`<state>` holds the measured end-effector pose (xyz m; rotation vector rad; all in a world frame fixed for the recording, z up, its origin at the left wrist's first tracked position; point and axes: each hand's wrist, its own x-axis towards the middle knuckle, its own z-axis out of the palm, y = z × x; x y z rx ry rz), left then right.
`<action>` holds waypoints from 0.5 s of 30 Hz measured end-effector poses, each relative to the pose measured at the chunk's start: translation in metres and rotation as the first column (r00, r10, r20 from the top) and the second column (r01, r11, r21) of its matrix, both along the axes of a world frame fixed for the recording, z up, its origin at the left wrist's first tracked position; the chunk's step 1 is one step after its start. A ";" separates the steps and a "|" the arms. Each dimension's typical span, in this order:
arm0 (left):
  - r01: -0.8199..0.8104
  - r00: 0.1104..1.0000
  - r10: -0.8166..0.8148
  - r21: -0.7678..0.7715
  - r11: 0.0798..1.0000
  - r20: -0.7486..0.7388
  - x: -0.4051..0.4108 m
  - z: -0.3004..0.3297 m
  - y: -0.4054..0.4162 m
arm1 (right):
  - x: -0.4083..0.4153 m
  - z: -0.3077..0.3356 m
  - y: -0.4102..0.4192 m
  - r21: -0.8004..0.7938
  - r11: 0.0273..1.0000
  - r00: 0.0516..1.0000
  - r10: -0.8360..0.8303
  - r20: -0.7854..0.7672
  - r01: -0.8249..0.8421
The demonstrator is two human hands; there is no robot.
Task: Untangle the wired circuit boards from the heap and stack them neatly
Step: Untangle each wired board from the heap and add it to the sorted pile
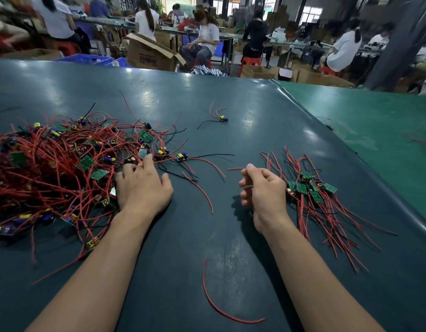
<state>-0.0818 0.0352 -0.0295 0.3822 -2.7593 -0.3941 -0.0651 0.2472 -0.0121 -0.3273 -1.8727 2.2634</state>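
Note:
A tangled heap of small green circuit boards with red and black wires (51, 164) covers the left of the dark green table. My left hand (141, 185) lies at the heap's right edge, its fingers reaching among the red wires. My right hand (262, 190) hovers at centre right with curled fingers, pinching a red wire (234, 168) that sticks out to the left. To its right lies a stack of boards (307, 188) with their wires fanned toward me.
One wired board (222, 119) lies alone further back. A loose red wire (219, 305) curls on the table near me. A lighter green mat (375, 121) begins at the right. Seated people, cardboard boxes and blue crates sit beyond the far edge.

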 end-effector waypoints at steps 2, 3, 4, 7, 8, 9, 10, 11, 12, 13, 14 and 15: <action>0.036 0.986 -0.021 0.093 0.995 -0.163 0.002 0.000 -0.001 | 0.000 0.000 0.000 0.001 1.000 1.000 0.003 0.001 -0.003; 0.065 0.970 -0.025 0.159 0.985 -0.242 0.004 0.001 -0.001 | 0.000 0.000 0.000 0.000 1.000 1.000 0.003 0.002 -0.003; 0.099 0.951 -0.029 0.214 0.972 -0.308 0.005 0.001 -0.001 | -0.001 -0.001 0.000 -0.001 1.000 1.000 0.001 0.003 -0.001; 0.203 0.882 -0.042 0.298 0.933 -0.470 0.010 0.006 0.002 | -0.003 0.000 0.000 0.001 1.000 1.000 -0.004 0.005 0.004; 0.224 0.849 -0.042 0.287 0.932 -0.526 0.011 0.008 0.003 | -0.004 0.000 0.000 0.005 1.000 1.000 -0.005 0.004 0.005; 0.214 0.818 -0.037 0.244 0.946 -0.574 0.013 0.009 0.004 | -0.004 0.000 -0.001 0.012 1.000 1.000 -0.004 0.008 0.004; 0.178 0.790 -0.028 0.186 0.966 -0.613 0.013 0.010 0.006 | -0.004 0.000 -0.001 0.020 1.000 1.000 -0.002 0.011 0.001; 0.139 0.768 -0.022 0.133 0.981 -0.640 0.014 0.009 0.006 | -0.004 0.000 -0.001 0.027 1.000 1.000 0.005 0.013 -0.005; 0.117 0.763 -0.023 0.104 0.988 -0.646 0.014 0.009 0.007 | -0.003 0.001 -0.002 0.034 0.999 1.000 0.011 0.011 -0.012; 0.114 0.771 -0.025 0.099 0.989 -0.636 0.014 0.008 0.007 | -0.002 0.001 -0.002 0.044 0.999 1.000 0.018 0.013 -0.019; 0.116 0.779 -0.025 0.105 0.988 -0.627 0.014 0.008 0.006 | -0.002 0.002 -0.003 0.053 0.998 1.000 0.023 0.013 -0.024; 0.113 0.772 -0.022 0.103 0.988 -0.635 0.014 0.007 0.005 | -0.002 0.002 -0.003 0.059 0.998 1.000 0.027 0.015 -0.028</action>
